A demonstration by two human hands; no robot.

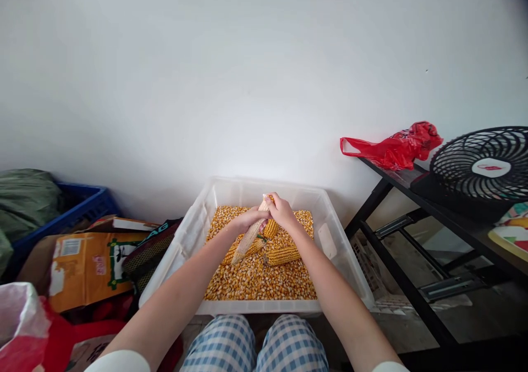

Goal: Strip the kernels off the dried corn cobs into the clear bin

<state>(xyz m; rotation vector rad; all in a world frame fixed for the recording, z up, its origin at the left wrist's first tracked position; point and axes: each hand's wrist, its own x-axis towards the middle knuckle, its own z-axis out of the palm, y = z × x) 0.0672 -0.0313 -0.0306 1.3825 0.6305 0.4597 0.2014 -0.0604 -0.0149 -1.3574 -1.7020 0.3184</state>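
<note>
Both hands meet above a translucent plastic bin [264, 306] holding loose yellow corn kernels [259, 284]. My left hand [251, 218] is wrapped round a corn cob [248, 242] that looks mostly stripped and pale, slanting down toward the lower left. My right hand [280, 211] is closed on the cob's upper end, where some yellow kernels show beside the fingers. Below the hands, several unstripped ears lie on the kernels: one ear [283, 255] at the right, another [270, 229] just under my right hand. A further ear [229, 256] is partly hidden behind the pale cob.
A black folding table [433, 207] at the right bears a red plastic bag [391, 149] and a black fan [487, 165]. To the left are a cardboard box [93, 267], a mesh bag [148, 256] and a blue crate [88, 201]. A white wall [247, 86] stands behind the bin.
</note>
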